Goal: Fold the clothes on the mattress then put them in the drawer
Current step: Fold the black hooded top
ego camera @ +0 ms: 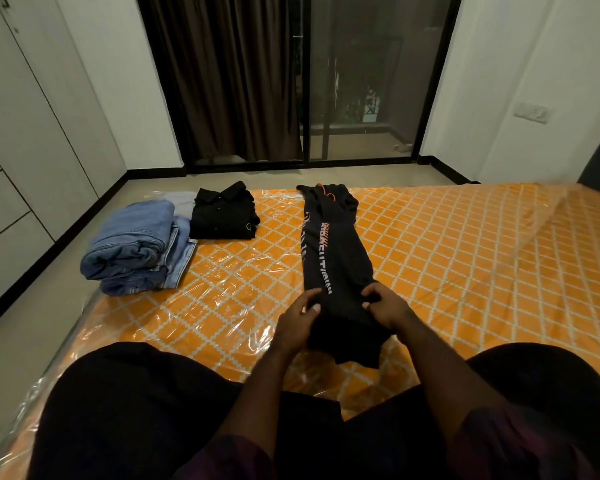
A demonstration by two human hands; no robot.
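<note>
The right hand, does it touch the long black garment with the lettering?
Touching. The head view shows the right hand pinching the near end of the black garment, its fingers curled on the cloth.

We see dim indoor light, glare on the mattress (465, 244) plastic, sharp focus, and wide-angle bending at edges.

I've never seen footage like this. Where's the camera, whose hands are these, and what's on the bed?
No machine here: a person wears a camera on the head, so this single picture looks forward and down at their own arms. The orange checked mattress is wrapped in clear plastic. The left hand and right hand each grip a long black garment with lettering, close to its near end. Farther left lie folded jeans and a folded black shirt.
</note>
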